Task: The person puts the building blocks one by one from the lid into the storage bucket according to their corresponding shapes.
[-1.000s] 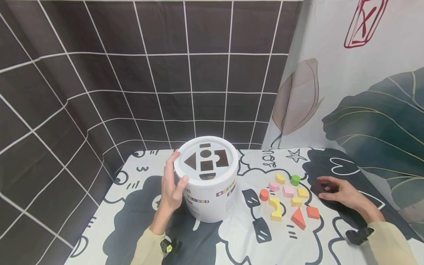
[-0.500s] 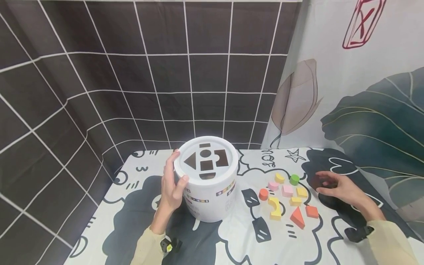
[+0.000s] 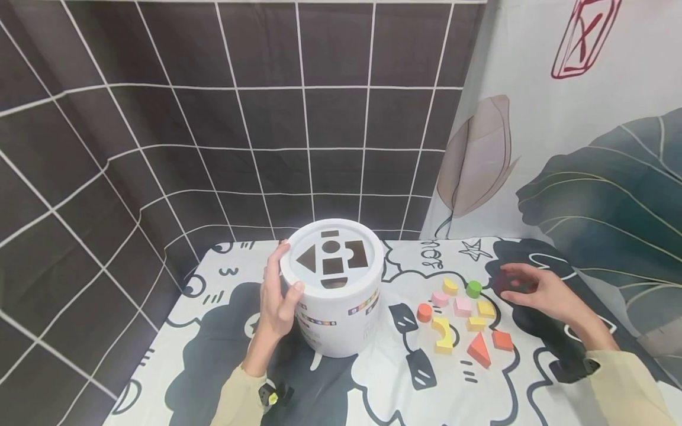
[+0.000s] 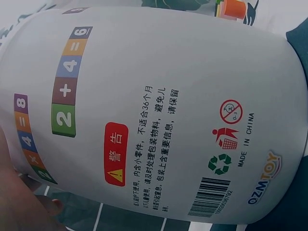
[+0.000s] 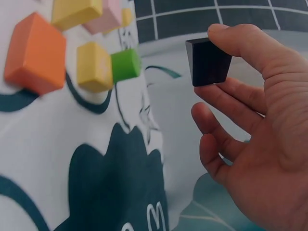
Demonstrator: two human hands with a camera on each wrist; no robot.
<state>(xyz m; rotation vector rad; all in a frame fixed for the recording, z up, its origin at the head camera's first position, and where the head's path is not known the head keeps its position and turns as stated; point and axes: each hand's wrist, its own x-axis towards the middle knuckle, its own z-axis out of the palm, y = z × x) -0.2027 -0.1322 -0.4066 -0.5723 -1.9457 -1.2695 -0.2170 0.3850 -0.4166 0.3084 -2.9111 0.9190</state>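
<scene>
One dark block (image 5: 208, 63) between right fingertips (image 5: 219, 32)

Smooth plastic bucket (image 3: 341, 322), smooth coloured blocks (image 5: 36, 55), smooth dark block (image 5: 208, 65), matt cloth cover (image 3: 380, 384)

Ahead of me: dark sheet (image 3: 266, 118), gridded in white.
To my right: pale curtain (image 3: 522, 118), leaf-printed.
Below me: worktop cloth (image 3: 373, 370), doodled in black and white.

Over my head-camera feed, I could hardly make out the dark block (image 5: 208, 63) between thumb and fingers of the right hand (image 3: 554, 299). The left wrist view cropped the left hand (image 4: 20, 198); the right wrist view cropped a yellow block (image 5: 77, 13), left of the fingers.
</scene>
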